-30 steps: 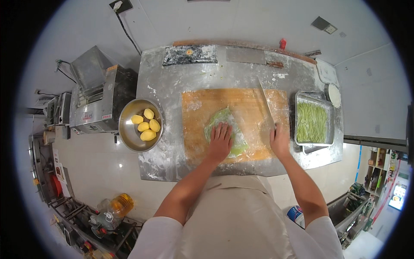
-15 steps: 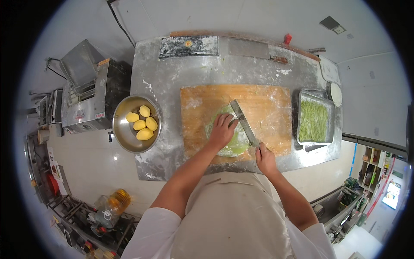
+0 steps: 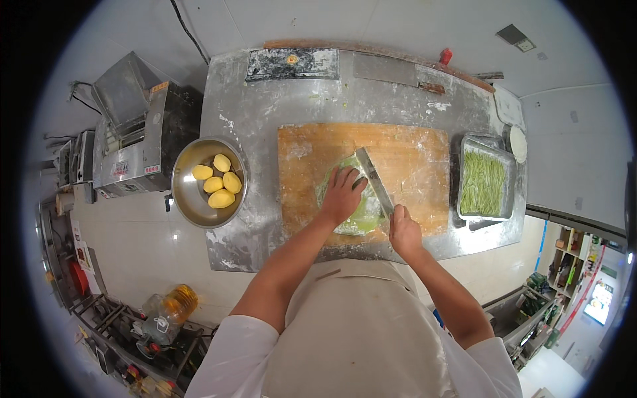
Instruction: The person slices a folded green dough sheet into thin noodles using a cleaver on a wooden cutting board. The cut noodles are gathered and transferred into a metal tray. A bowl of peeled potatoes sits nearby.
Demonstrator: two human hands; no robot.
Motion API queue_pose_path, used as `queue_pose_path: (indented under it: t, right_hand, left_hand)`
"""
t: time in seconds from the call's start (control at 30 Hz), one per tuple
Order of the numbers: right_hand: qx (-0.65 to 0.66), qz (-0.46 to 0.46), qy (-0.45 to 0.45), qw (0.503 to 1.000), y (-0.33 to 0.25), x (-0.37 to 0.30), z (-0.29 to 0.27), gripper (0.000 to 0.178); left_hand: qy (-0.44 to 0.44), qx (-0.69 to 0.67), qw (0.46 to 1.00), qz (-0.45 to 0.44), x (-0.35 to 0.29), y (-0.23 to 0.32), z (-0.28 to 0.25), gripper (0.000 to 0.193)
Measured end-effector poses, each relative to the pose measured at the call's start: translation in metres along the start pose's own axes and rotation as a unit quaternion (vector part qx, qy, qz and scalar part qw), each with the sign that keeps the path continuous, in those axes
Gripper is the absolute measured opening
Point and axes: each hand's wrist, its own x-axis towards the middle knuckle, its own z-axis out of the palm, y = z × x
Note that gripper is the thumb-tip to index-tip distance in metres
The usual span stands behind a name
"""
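A floured wooden cutting board [image 3: 421, 149] carries a folded sheet of green dough [image 3: 365, 221], dusted with white flour. My left hand [image 3: 342, 198] lies on the dough with its fingers stretched out and slightly apart, covering much of it. My right hand [image 3: 404, 232] is closed round the handle of a long, broad-bladed knife [image 3: 375, 182]. The blade slants from lower right to upper left along the dough's right edge, just right of my left fingertips. Whether its edge is in the dough, I cannot tell.
Right of the board, a metal tray [image 3: 488, 217] holds green noodles [image 3: 483, 182]. On the left, a steel bowl [image 3: 188, 202] contains several peeled potatoes [image 3: 221, 198]. Beyond it stands a metal machine [image 3: 142, 156]. A floured dark panel [image 3: 312, 71] lies on the steel table [image 3: 239, 99].
The whole view has shifted slightly. My right hand and the knife handle sit a little closer to the dough; my left hand keeps its place on it.
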Motion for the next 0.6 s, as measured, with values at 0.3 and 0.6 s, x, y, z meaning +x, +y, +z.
queue_pose_path:
  t: [0.3, 0.6]
  right_hand:
    - [-0.011, 0.015, -0.043, 0.999, 0.002, -0.004, 0.004, 0.017]
    - [0.001, 0.027, -0.064, 0.998, -0.008, 0.024, 0.014, 0.023]
  left_hand:
    - [-0.007, -0.014, 1.0, -0.001, 0.001, 0.001, -0.001, 0.039]
    - [-0.024, 0.017, 1.0, 0.003, -0.004, 0.006, 0.0, 0.037]
